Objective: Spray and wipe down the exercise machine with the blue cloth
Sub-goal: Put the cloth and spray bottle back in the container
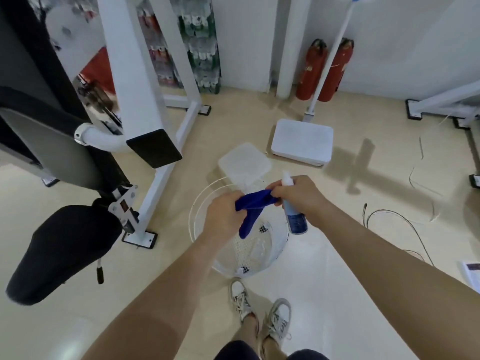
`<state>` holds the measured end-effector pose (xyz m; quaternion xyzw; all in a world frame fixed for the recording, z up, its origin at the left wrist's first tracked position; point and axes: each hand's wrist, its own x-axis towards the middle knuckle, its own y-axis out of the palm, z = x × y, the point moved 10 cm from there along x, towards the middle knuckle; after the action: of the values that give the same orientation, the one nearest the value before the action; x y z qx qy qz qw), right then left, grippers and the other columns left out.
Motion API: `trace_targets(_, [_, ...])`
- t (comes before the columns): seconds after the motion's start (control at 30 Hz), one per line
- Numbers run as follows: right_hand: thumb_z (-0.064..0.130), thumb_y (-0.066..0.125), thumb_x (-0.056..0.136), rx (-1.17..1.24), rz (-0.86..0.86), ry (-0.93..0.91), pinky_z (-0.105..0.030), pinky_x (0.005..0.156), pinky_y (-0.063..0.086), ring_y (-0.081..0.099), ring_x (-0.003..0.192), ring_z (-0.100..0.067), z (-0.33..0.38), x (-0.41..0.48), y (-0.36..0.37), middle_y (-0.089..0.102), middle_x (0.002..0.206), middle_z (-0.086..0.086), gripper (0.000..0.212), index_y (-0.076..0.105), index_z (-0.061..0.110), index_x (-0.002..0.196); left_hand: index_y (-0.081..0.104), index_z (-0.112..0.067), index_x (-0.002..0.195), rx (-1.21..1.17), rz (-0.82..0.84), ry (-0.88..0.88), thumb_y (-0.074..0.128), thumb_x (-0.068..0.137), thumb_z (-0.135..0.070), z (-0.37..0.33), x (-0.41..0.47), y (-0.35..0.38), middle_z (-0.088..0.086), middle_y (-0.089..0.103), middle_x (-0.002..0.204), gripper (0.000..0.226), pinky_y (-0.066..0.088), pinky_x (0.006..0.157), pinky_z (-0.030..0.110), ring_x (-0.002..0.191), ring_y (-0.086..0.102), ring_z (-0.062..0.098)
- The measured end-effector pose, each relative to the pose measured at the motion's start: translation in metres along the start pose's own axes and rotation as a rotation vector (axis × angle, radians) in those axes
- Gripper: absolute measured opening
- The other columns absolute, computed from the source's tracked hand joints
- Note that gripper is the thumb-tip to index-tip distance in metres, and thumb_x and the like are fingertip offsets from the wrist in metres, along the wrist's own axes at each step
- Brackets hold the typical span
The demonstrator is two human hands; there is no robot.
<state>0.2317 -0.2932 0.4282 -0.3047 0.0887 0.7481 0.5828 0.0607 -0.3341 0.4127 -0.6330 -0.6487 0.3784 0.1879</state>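
My left hand point(223, 214) grips one end of the blue cloth point(253, 209), which hangs down in front of me. My right hand point(301, 194) holds a spray bottle point(294, 216) with a white top and blue label, and its fingers also pinch the other end of the cloth. Both hands are above a white mesh basket point(272, 245) on the floor. The exercise machine stands to my left, with a white frame point(135, 81), a black seat pad point(59, 253) and a black back pad point(49, 141).
A translucent lid point(244, 162) and a white scale platform point(302, 141) with its pole lie on the floor ahead. Two red fire extinguishers point(324, 71) stand by the wall. Loose cables point(405, 219) trail on the right. My shoes point(259, 307) are below the basket.
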Motion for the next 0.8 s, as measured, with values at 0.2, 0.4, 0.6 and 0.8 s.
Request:
trace_targets(0.2, [0.001,0.064,0.077,-0.067,-0.036,0.012,-0.034,0.070,0.055,0.062,0.072,-0.021,-0.041,0.056,0.030,0.072,0.081,-0.012,0.019,0.072,0.017,0.071,0.070,-0.023,0.105,0.173,0.040,0.056,0.055,0.082,-0.008,0.040,0.038,0.022,-0.004,0.056,0.099,0.031,0.029,0.065,0.018,0.084,0.054,0.012])
trace_targets(0.4, [0.007,0.063,0.080,-0.135,-0.076,0.000,-0.028,0.069,0.049,0.060,0.072,-0.015,-0.088,0.114,0.054,0.069,0.077,0.003,0.019,0.071,0.024,0.077,0.068,-0.023,0.112,0.233,0.059,0.075,0.057,0.085,-0.008,0.093,0.080,0.065,-0.001,0.057,0.104,0.033,0.035,0.071,0.019,0.087,0.059,0.016])
trace_targets(0.6, [0.032,0.055,0.093,-0.160,-0.103,0.040,-0.029,0.060,0.040,0.052,0.063,-0.015,-0.119,0.128,0.054,0.062,0.069,-0.009,0.033,0.065,0.002,0.081,0.056,-0.014,0.124,0.489,0.653,-0.142,0.053,0.089,-0.017,0.168,0.061,0.154,0.006,0.058,0.124,0.035,0.048,0.091,0.035,0.111,0.057,0.026])
trace_targets(0.8, [0.031,0.054,0.096,-0.095,-0.065,-0.057,-0.022,0.063,0.042,0.057,0.066,-0.003,-0.080,0.146,0.034,0.064,0.072,0.009,0.017,0.064,0.021,0.087,0.058,-0.021,0.128,-0.242,0.278,-0.215,0.055,0.090,-0.009,0.096,0.108,0.116,-0.002,0.061,0.125,0.040,0.045,0.095,0.025,0.103,0.056,0.008])
